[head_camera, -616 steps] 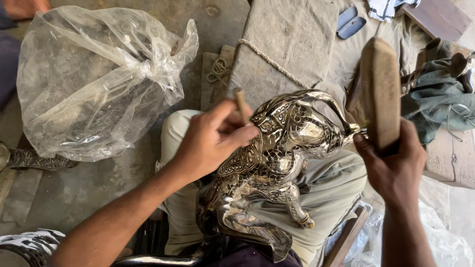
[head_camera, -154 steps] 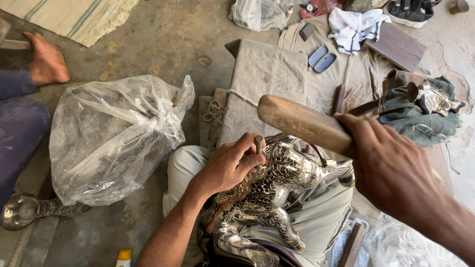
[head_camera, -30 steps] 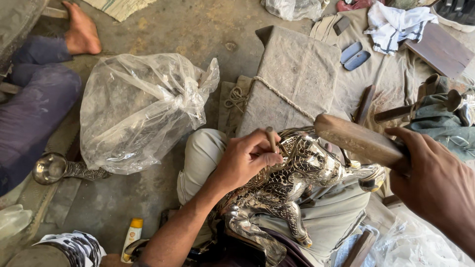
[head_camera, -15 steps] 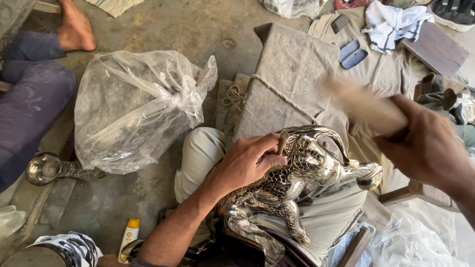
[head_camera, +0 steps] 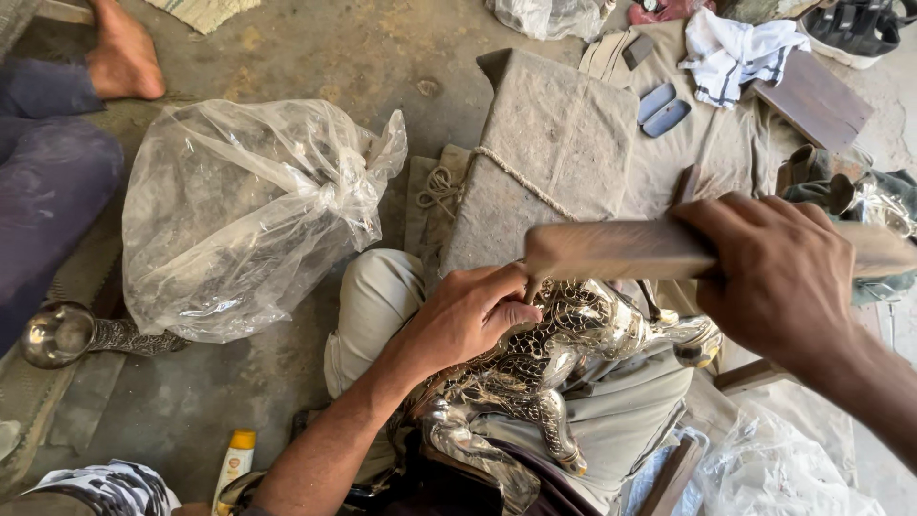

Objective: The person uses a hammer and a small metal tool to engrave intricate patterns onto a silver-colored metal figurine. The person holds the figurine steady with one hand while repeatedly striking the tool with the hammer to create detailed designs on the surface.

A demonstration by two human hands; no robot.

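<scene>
A shiny silver animal figure (head_camera: 564, 354) with engraved patterns lies across my lap. My left hand (head_camera: 463, 315) rests on its back, pinching a small chisel-like tool (head_camera: 531, 287) whose tip meets the metal. My right hand (head_camera: 774, 272) grips a flat wooden mallet (head_camera: 611, 250), which is down over the top of the small tool. Most of the tool is hidden by my fingers and the mallet.
A tied clear plastic bag (head_camera: 239, 215) with metal pieces sits at left on the concrete floor. A grey padded block (head_camera: 554, 143) with rope lies ahead. Another person's leg and bare foot (head_camera: 119, 57) are at top left. A silver goblet-like piece (head_camera: 67, 334) and a yellow tube (head_camera: 234, 463) lie nearby.
The mallet, raised half a second ago, has swung down onto the small tool. My left hand stays on the figure.
</scene>
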